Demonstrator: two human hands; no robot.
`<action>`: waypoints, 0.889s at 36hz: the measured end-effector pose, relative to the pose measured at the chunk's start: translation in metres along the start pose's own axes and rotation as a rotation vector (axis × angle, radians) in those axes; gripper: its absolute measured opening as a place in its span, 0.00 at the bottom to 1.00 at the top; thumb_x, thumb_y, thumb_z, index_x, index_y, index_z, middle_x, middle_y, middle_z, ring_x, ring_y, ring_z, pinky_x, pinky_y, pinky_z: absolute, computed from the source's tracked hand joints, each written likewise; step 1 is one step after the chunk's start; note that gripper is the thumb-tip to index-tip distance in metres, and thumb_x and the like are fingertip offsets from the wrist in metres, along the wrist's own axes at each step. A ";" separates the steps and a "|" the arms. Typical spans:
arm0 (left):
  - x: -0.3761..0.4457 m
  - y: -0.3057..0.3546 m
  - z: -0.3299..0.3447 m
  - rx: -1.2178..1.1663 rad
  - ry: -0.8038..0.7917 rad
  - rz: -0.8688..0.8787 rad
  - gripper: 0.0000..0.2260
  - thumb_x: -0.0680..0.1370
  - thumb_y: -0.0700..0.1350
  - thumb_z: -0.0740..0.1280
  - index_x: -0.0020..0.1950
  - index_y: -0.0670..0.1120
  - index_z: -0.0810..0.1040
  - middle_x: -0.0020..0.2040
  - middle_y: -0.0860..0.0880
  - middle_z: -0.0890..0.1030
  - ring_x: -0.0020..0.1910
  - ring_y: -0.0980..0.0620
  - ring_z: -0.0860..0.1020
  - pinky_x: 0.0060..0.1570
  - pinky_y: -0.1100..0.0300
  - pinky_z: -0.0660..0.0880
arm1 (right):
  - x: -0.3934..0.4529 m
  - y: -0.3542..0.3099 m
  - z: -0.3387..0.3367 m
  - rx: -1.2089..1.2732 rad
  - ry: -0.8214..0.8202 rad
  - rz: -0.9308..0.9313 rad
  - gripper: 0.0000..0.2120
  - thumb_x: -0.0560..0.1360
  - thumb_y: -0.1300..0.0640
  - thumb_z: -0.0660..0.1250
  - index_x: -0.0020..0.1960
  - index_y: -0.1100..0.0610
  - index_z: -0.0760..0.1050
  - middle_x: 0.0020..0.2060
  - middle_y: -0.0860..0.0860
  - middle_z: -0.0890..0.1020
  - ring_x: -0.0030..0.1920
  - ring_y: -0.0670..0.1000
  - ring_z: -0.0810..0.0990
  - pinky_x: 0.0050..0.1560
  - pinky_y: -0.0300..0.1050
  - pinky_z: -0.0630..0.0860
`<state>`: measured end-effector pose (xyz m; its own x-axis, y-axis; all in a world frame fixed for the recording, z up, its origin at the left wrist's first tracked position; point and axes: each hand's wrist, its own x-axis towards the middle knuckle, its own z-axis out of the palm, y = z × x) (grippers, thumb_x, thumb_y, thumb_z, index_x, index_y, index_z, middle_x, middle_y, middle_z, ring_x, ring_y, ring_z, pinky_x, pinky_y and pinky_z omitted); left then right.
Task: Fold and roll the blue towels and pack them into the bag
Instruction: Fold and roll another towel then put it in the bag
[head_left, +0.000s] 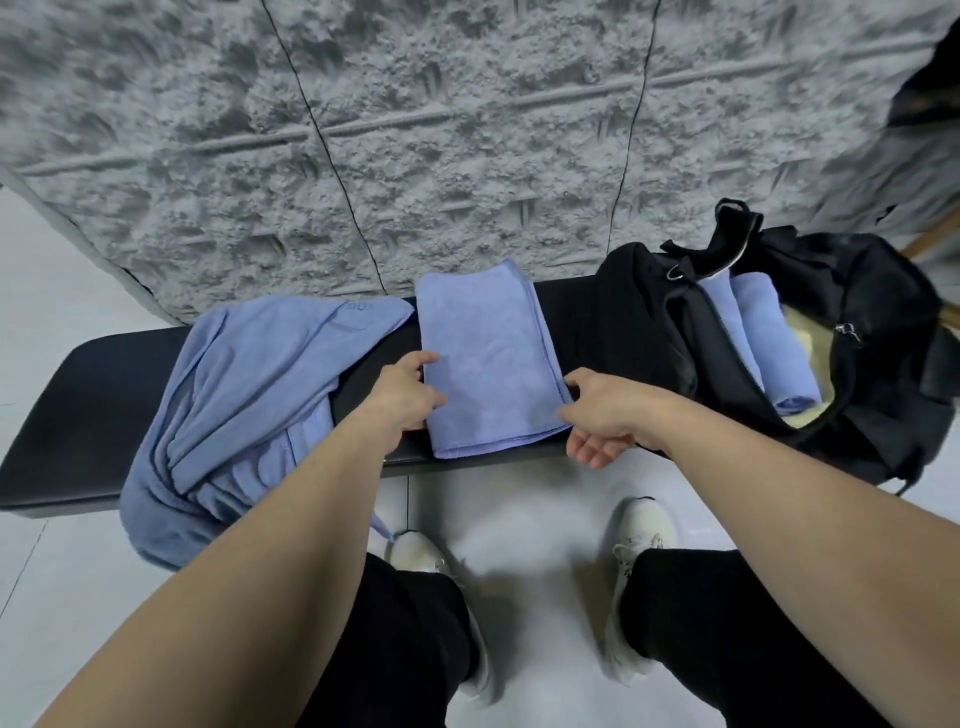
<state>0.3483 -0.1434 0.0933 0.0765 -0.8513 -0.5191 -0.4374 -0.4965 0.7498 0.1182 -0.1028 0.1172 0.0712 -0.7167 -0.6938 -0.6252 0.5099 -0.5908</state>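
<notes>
A folded blue towel (488, 358) lies flat as a long strip across the black bench (93, 395). My left hand (408, 392) rests at the strip's left edge, fingers on the cloth. My right hand (602, 415) sits at its right near corner, fingers loosely curled beside the edge; whether it pinches the cloth is unclear. A heap of unfolded blue towels (249, 410) lies on the bench to the left and hangs over its front. The black bag (878, 322) stands open at the right end, with two rolled blue towels (753, 332) inside.
A rough grey wall (467, 130) rises right behind the bench. My legs in black trousers and my white shoes (639, 535) stand on the pale floor in front. The bag's black strap (727, 244) lies over its top.
</notes>
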 end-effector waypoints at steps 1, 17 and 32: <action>-0.003 -0.001 -0.001 0.031 0.020 0.018 0.25 0.77 0.33 0.67 0.71 0.51 0.71 0.63 0.47 0.68 0.53 0.48 0.75 0.47 0.52 0.79 | -0.002 0.002 0.000 -0.031 0.021 -0.006 0.25 0.82 0.62 0.56 0.77 0.54 0.53 0.36 0.58 0.82 0.26 0.50 0.79 0.25 0.41 0.76; -0.056 -0.011 0.029 0.923 -0.115 0.540 0.18 0.72 0.45 0.72 0.60 0.49 0.72 0.57 0.50 0.71 0.58 0.47 0.70 0.56 0.54 0.71 | -0.015 0.019 0.020 -0.733 0.285 -0.659 0.18 0.75 0.53 0.68 0.65 0.48 0.75 0.54 0.47 0.76 0.58 0.51 0.70 0.57 0.45 0.68; -0.049 -0.018 0.054 1.153 0.136 0.636 0.15 0.75 0.41 0.67 0.60 0.49 0.70 0.57 0.49 0.70 0.56 0.47 0.70 0.45 0.57 0.63 | 0.014 0.028 0.040 -0.839 0.402 -0.697 0.18 0.72 0.60 0.66 0.61 0.52 0.73 0.55 0.50 0.74 0.55 0.54 0.72 0.49 0.45 0.63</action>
<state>0.3040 -0.0837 0.0825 -0.3646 -0.9243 -0.1132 -0.9311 0.3631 0.0346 0.1326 -0.0793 0.0742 0.4449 -0.8938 -0.0561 -0.8768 -0.4219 -0.2307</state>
